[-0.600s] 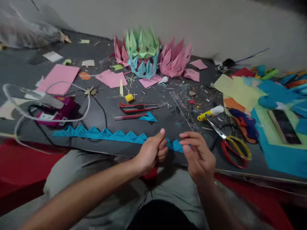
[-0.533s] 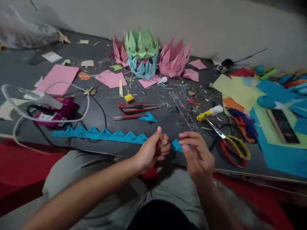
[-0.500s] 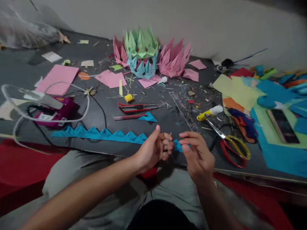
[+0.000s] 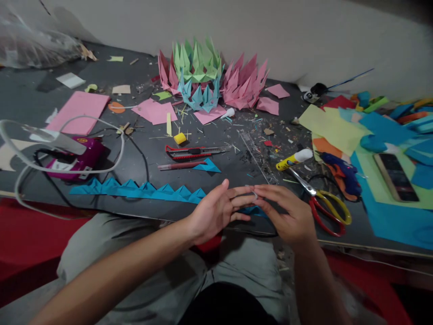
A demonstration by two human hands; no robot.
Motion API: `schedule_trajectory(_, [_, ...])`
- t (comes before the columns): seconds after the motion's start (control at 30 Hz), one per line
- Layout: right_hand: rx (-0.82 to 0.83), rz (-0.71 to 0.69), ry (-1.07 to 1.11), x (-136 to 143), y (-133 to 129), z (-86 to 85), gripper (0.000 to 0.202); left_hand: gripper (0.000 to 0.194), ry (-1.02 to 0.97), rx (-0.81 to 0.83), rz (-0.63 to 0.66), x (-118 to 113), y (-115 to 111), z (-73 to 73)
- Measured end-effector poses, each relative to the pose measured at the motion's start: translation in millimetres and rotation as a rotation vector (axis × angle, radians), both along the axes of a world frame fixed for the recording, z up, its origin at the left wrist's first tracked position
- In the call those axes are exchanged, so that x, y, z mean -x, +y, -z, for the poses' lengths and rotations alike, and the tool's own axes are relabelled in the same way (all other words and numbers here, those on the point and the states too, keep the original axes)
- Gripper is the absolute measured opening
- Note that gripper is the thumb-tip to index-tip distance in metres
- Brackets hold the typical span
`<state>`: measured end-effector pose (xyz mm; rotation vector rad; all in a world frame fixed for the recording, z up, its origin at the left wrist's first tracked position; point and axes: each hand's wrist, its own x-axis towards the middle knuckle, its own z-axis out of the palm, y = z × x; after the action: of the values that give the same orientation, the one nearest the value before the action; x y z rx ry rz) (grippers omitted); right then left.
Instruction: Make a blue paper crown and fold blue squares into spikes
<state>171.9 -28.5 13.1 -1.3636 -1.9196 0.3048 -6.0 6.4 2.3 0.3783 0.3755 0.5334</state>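
A long blue folded-paper strip [image 4: 135, 189] with pointed tops lies along the table's near edge, and its right part passes behind my hands. My left hand [image 4: 219, 207] is palm up over it, fingers stretched out to the right. The fingertips of my right hand [image 4: 287, 210] meet the tips of the left fingers, thumb and fingers pinched around them; whether something small is between them is too unclear to tell. Above the strip are a red pen [image 4: 179, 166], a small blue folded piece [image 4: 209, 165] and a red cutter [image 4: 196, 152].
Scissors [image 4: 329, 207], a glue stick [image 4: 292, 159], a blue glue gun [image 4: 345, 174] and a phone [image 4: 395, 176] lie at the right. Folded-paper crowns [image 4: 199, 63] stand at the back. At the left are a purple device [image 4: 76, 158] and a white cable [image 4: 123, 140].
My left fingers have uncurled and stretched out to the right. My right hand has moved slightly right, and its fingertips now touch the left ones.
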Motion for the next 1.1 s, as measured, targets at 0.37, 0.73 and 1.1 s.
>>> schedule_trajectory(0.37, [0.056,0.074,0.363,19.3,-12.1,1.0,0.013,0.036,0.244,-0.191,-0.053,1.3,-2.2,-2.4])
schedule_trajectory(0.73, [0.025,0.022,0.245,27.9,-13.5,-1.5,0.027,0.024,0.325,-0.230,-0.057,2.9,-1.2,0.0])
schedule_trajectory(1.1, [-0.198,-0.002,0.050,27.9,-11.4,9.3,0.037,0.023,0.437,-0.572,-0.143,4.0,-1.1,-6.3])
